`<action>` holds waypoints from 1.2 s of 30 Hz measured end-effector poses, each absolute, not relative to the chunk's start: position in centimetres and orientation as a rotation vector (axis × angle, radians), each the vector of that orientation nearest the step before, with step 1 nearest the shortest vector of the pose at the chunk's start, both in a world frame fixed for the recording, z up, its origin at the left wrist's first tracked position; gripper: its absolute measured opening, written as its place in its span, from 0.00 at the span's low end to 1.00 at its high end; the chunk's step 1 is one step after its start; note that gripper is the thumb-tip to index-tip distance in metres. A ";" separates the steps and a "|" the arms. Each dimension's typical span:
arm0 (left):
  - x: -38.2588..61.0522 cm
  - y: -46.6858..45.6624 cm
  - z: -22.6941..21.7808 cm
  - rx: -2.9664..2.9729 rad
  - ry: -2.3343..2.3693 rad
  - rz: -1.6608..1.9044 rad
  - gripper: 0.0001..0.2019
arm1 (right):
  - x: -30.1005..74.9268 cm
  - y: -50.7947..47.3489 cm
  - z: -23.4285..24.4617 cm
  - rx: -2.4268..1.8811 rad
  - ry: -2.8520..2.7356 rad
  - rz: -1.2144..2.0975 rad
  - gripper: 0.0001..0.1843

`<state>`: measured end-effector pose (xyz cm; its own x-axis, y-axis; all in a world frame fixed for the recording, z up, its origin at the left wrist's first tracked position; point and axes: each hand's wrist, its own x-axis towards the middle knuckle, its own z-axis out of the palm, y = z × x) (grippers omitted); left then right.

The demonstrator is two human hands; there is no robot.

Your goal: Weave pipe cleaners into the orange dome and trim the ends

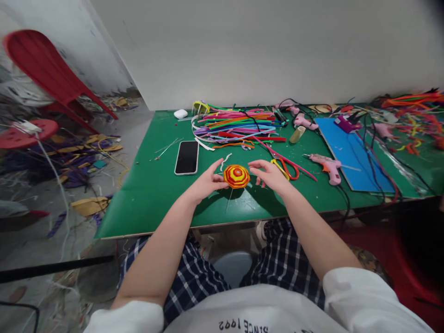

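A round woven disc (236, 176) of red, orange and yellow pipe cleaners sits just above the green table (145, 194), with thin wire spokes sticking out under it. My left hand (207, 181) holds the disc's left edge, thumb and fingers pinched against it. My right hand (268, 174) hovers at the disc's right side, fingers spread and slightly curled, touching or nearly touching the rim.
A black phone (187, 157) lies left of the disc. A heap of coloured pipe cleaners (236, 124) lies behind it. Scissors (287, 169), a pink glue gun (326, 165) and a blue sheet (350, 155) are to the right. Red chair (48, 69) and floor scraps at left.
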<state>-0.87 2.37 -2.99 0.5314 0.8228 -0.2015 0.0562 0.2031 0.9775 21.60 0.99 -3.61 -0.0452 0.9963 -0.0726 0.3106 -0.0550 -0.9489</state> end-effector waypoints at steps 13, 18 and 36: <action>-0.4 2.0 -1.1 1.534 1.339 1.366 0.15 | 20.9 3.1 -1.3 -1.062 -1.118 1.408 0.22; 1.5 0.7 -1.2 1.305 1.221 1.177 0.17 | 19.8 2.7 -1.7 -0.930 -0.891 1.387 0.24; 2.5 1.3 -2.1 1.064 1.050 1.252 0.26 | 17.7 2.5 -4.2 -0.813 -0.696 1.517 0.24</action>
